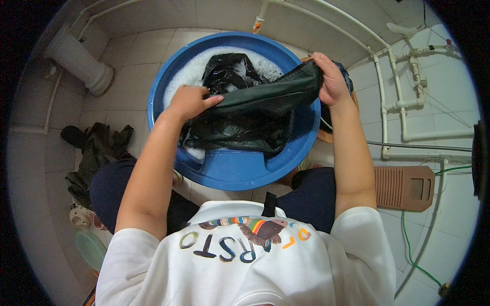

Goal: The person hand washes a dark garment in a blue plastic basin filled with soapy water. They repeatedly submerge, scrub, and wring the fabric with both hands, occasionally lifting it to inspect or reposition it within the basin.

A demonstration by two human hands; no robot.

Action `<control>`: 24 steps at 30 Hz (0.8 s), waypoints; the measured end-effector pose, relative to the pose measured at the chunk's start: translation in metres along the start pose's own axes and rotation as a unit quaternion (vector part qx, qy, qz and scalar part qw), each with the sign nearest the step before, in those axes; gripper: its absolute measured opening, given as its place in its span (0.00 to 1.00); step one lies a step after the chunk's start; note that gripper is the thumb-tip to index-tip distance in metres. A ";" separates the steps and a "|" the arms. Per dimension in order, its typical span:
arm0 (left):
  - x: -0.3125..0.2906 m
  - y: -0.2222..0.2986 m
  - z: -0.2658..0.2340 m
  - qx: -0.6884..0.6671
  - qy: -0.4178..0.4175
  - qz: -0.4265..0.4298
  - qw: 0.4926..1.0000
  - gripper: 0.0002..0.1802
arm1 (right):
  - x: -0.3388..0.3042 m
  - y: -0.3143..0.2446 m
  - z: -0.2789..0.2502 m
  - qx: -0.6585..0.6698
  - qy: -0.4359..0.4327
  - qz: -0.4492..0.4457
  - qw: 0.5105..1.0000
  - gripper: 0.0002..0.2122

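Pale tiled floor, dark clothes heaped at left.
From where I stand, the left hand closes its fingers on a dark wet garment stretched across a sudsy blue basin; the right hand clasps its raised end; a brown ridged board lies at right.
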State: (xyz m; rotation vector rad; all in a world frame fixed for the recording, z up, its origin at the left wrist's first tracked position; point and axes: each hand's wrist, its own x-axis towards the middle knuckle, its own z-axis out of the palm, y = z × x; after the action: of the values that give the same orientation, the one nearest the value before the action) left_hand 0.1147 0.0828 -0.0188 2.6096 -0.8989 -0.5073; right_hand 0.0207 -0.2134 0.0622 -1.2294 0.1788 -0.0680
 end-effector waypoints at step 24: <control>0.036 0.030 0.080 -0.767 0.033 -0.160 0.621 0.21 | 0.080 0.214 -0.076 -0.599 0.047 0.339 0.725 0.33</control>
State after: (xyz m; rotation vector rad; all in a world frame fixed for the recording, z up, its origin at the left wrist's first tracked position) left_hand 0.0913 0.0218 -0.0843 1.0726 0.1986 -0.7529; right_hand 0.0770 -0.2239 -0.1716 -2.3779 0.8509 0.7489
